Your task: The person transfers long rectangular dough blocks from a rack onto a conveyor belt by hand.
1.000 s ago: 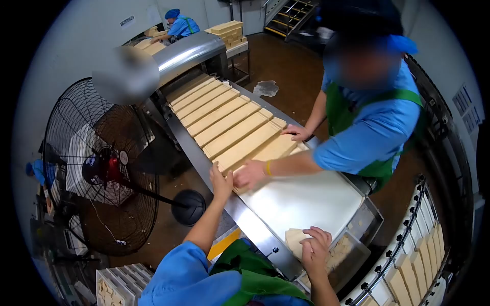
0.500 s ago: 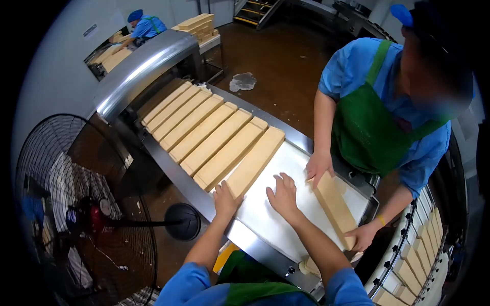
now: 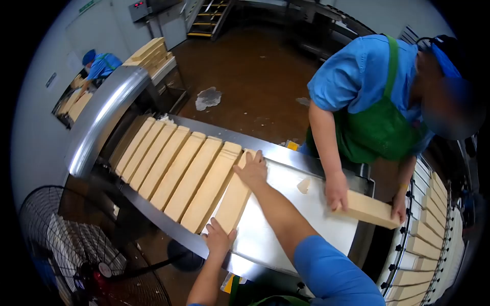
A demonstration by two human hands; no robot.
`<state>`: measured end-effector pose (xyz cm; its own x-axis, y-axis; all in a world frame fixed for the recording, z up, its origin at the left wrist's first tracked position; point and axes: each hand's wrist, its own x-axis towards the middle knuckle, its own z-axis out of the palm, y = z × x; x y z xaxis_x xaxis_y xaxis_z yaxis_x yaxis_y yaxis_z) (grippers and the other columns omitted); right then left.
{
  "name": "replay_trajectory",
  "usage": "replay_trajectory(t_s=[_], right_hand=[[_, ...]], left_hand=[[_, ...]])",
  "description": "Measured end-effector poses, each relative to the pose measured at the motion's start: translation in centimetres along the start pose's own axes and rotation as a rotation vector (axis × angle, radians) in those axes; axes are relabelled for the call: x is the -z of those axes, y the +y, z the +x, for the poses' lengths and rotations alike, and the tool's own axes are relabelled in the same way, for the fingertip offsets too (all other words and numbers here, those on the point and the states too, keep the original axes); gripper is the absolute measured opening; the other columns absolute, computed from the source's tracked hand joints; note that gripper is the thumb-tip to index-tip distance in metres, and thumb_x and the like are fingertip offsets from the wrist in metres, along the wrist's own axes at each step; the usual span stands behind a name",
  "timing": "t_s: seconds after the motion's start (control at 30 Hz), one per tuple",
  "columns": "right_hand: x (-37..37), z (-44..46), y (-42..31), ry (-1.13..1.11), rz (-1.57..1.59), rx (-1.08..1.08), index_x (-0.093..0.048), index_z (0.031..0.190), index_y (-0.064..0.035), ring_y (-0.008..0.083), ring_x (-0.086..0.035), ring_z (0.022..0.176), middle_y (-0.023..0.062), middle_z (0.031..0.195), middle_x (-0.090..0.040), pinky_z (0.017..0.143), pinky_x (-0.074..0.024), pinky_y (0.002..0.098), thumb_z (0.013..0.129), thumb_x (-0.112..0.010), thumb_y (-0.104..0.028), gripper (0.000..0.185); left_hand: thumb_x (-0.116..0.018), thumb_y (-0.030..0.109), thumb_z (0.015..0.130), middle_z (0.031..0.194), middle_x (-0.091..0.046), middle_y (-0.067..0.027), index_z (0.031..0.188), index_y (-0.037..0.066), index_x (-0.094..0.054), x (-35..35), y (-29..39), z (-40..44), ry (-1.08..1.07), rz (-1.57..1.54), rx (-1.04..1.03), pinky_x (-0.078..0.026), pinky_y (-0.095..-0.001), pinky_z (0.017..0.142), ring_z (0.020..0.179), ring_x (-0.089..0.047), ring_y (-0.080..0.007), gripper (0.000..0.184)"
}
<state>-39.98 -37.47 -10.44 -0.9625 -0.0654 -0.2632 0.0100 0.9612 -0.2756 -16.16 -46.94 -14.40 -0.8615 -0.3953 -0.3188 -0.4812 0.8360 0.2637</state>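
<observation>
Long pale-yellow blocks lie side by side in a slanting row on the white conveyor belt (image 3: 275, 224). The rightmost long pale-yellow block (image 3: 236, 204) is between my two hands. My left hand (image 3: 219, 238) is curled against its near end. My right hand (image 3: 251, 171) lies over its far end, with the fingers bent over the edge. Left of it is another pale-yellow block (image 3: 210, 191), separated by a narrow gap at the near end. A small pale scrap (image 3: 304, 185) lies on the belt to the right of my right hand.
Across the belt, a co-worker (image 3: 362, 97) holds another block (image 3: 372, 209) by both ends, near a curved conveyor (image 3: 423, 245) carrying several blocks. A metal hood (image 3: 109, 117) arches over the belt's left end. A caged fan (image 3: 97, 255) stands at lower left.
My right hand has moved from above the belt onto the far end of the rightmost block. The co-worker's block has moved right, towards the curved conveyor. The view has shifted.
</observation>
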Motion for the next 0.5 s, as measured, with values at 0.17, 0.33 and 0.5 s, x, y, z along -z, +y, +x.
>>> replay_trajectory(t_s=[0.17,0.33,0.5], right_hand=[[3.3,-2.7,4.9,0.042,0.182,-0.092,-0.032,0.139,-0.0059,0.0420,-0.029,0.132,0.0246,0.144,-0.024,0.107,-0.0317,0.0453,0.078,-0.061,-0.047,0.080],[5.0,-10.9,17.9,0.149,0.223,-0.319,-0.026,0.142,0.0008,0.0342,-0.019,0.139,0.0178,0.145,-0.030,0.112,-0.0199,0.0426,0.073,-0.064,-0.047,0.093],[8.3,-16.4,27.7,0.122,0.162,-0.684,-0.025,0.144,-0.0022,0.0337,-0.006,0.143,0.0251,0.152,-0.009,0.100,-0.0329,0.0458,0.072,-0.058,-0.064,0.101]], left_hand=[[-0.065,0.055,0.075,0.134,-0.035,-0.0318,0.140,-0.012,-0.017,-1.7,0.4,0.3,-0.051,-0.006,-0.093,-0.031,-0.0609,0.096,0.122,-0.040,-0.0444,0.105],[-0.066,0.053,0.075,0.121,-0.042,-0.0340,0.136,-0.005,-0.026,-3.8,3.8,-4.5,-0.110,-0.185,-0.337,-0.041,-0.0538,0.092,0.107,-0.048,-0.0507,0.092],[-0.075,0.040,0.071,0.116,-0.042,-0.0343,0.132,-0.006,-0.028,-7.5,11.9,-10.4,-0.108,-0.323,-0.533,-0.040,-0.0547,0.089,0.102,-0.047,-0.0488,0.089]])
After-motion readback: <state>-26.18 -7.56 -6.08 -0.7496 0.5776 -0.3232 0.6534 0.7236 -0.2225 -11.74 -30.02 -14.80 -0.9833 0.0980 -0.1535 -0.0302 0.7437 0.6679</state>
